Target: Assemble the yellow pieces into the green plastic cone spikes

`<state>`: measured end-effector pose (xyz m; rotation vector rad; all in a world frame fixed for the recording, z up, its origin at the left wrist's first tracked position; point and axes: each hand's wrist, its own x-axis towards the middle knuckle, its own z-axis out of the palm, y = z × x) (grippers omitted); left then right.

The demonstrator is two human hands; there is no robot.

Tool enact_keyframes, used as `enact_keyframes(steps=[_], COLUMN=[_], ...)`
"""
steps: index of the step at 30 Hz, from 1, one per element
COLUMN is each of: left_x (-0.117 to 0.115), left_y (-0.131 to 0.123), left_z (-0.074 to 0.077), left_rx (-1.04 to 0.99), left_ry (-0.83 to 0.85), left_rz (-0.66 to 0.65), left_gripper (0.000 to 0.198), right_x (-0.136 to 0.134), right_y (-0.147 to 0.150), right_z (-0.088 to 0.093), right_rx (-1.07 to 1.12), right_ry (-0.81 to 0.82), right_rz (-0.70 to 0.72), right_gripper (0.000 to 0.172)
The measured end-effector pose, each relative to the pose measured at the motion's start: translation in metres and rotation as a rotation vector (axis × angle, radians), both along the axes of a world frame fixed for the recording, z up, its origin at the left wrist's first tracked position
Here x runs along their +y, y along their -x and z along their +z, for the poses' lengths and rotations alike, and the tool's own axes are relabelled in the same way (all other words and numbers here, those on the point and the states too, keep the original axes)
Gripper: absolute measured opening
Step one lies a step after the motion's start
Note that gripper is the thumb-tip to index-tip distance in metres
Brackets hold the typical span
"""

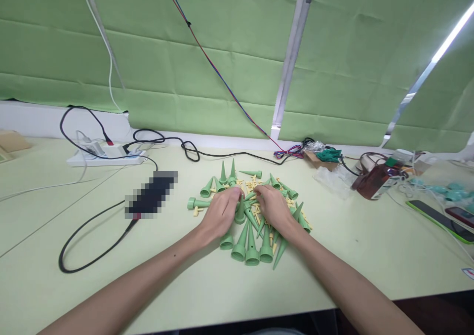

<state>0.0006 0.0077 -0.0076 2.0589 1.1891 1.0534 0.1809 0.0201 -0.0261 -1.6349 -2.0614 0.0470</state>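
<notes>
A pile of hollow green plastic cones (252, 256) and small yellow plastic fittings (255, 183) lies on the table in front of me. At the pile's left side, my left hand (222, 211) is closed around a green cone (240, 213), its wide end facing down toward me. My right hand (274, 207) reaches over the pile's right side with its fingers curled together. Whatever is between those fingertips is hidden, though a green cone and yellow fittings lie right beside them. Some cones stand upright at the back, while others lie flat.
A dark pixelated device (151, 195) with a black cable lies left, near a white power strip (107, 160). To the right are a brown bottle (377, 181), a clear plastic bag (335, 181) and a green-edged phone (440, 220). Loose cables run along the back wall.
</notes>
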Motion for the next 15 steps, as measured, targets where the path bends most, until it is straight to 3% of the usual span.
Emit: enact_keyframes(steps=[7,15], left_x=[0.004,0.016], left_y=[-0.001,0.001], left_z=[0.001,-0.005], left_rx=[-0.037,0.075], left_ry=[-0.042,-0.114], left_rz=[0.070,0.087], left_gripper=[0.050,0.024], right_x=[-0.001,-0.005], right_y=[0.000,0.000], right_z=[0.003,0.009], right_rx=[0.093,0.332], right_ry=[-0.053,-0.209], right_rz=[0.036,0.142], right_gripper=[0.024,0.020])
